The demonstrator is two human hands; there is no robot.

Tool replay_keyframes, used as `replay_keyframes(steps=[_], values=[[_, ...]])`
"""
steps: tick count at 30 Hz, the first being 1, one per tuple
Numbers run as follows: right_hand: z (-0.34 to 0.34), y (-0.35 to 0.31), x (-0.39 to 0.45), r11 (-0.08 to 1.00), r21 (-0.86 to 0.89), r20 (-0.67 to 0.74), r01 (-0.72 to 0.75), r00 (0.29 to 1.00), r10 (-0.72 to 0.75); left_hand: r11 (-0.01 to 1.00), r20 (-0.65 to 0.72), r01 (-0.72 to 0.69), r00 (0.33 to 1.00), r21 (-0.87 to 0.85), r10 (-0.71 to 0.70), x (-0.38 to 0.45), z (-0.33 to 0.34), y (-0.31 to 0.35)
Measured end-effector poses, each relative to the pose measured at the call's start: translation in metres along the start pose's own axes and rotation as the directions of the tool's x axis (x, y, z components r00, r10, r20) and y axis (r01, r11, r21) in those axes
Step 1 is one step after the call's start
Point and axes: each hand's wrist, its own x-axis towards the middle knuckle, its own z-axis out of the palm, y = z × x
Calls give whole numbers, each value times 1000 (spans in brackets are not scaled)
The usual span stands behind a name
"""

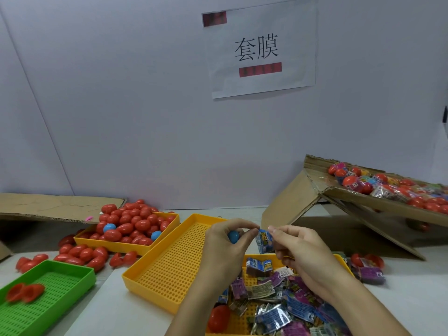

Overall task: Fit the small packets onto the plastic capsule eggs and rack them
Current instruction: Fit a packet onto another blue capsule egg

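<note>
Here the left hand (225, 241) pinches a blue egg (233, 236) above the empty yellow tray (169, 263); the right hand (298, 248) grips a small packet (264, 241) just beside it; a slack pinch could, I reckon, drop the smooth egg among the loose packets (274, 309).

View: single head-worn camera, wide-angle.
Facing: forward and down across the table (400, 299) toward a pale wall (145, 117) bearing a paper sign (260, 48).
Nearness: both hands close, low centre.
Shared: no second view.
</note>
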Motion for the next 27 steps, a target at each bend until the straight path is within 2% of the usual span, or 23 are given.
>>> replay_keyframes(steps=[8, 13, 15, 18, 22, 27], values=[[-1, -2, -4, 995, 20, 126, -102, 987, 99, 999, 41, 13, 999, 31, -14, -1, 1, -3], [-4, 1, -1, 996, 14, 66, -90, 994, 89, 999, 101, 46, 994, 25, -49, -2, -2, -4], [-5, 2, 1, 996, 31, 2, -82, 997, 82, 981, 157, 175, 974, -79, -161, -2, -3, -5], [-6, 4, 4, 997, 42, -112, -58, 992, 62, 840, 259, 404, 910, -364, -325, -1, -2, -4], [-8, 5, 4, 998, 53, -181, -26, 983, 35, 707, 269, 441, 897, -553, -350, 1, -1, -5], [-7, 4, 4, 998, 57, -159, -4, 987, 14, 739, 271, 433, 901, -517, -338, 3, -4, -4]])
